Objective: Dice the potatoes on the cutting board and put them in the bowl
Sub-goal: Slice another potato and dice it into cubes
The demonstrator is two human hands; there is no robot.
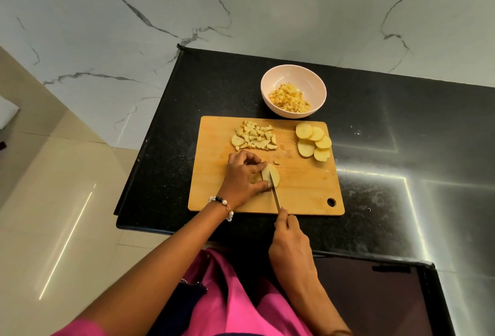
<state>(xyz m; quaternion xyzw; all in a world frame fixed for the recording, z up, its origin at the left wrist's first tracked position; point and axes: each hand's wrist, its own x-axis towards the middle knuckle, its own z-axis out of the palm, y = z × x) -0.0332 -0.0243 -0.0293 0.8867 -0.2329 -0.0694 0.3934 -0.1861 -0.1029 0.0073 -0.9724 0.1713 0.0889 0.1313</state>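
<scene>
A wooden cutting board lies on the black counter. My left hand presses down on potato slices near the board's middle. My right hand grips a knife whose blade rests across those slices. A pile of diced potato sits at the board's far left. Several round potato slices overlap at the far right. Behind the board stands a pale pink bowl holding diced potato.
The black counter extends to the right and ends at a left edge beside a tiled floor. A marble wall rises behind. A dark glossy panel lies near right.
</scene>
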